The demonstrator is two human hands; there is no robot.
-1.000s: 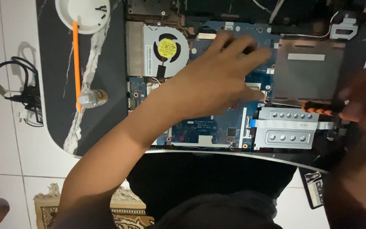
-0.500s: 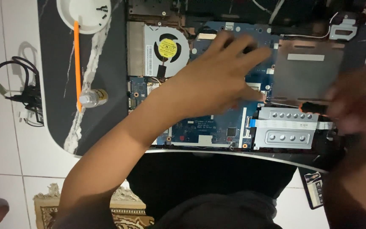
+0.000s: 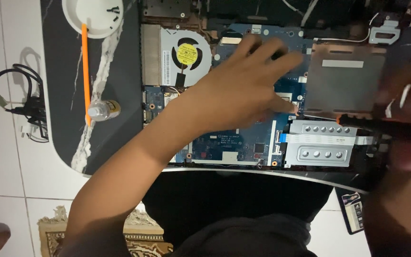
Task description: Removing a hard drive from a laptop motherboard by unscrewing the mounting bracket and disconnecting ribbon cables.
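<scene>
Dark desk [image 3: 67, 71] — left hand [image 3: 243, 90] stays spread flat on motherboard [image 3: 224, 143]; right hand [image 3: 405, 114], blurred, has shifted, gripping screwdriver [image 3: 372, 124].

Matt silver metal drive bracket [image 3: 322, 143], glossy blue circuit board [image 3: 224, 145], dull copper plate [image 3: 343, 85]

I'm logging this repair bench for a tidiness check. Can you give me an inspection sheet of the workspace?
Surface: dark marbled table, on white tiled floor.
Job's things: opened laptop, blue circuit board, fan, silver drive bracket.
Clutter: white dish with small screws, orange stick, small bottle.
Hands: left hand spread on the board; right hand blurred, holding a screwdriver.
Cables: black cord bundle on floor.
Surroundings: fringed rug, phone.
</scene>
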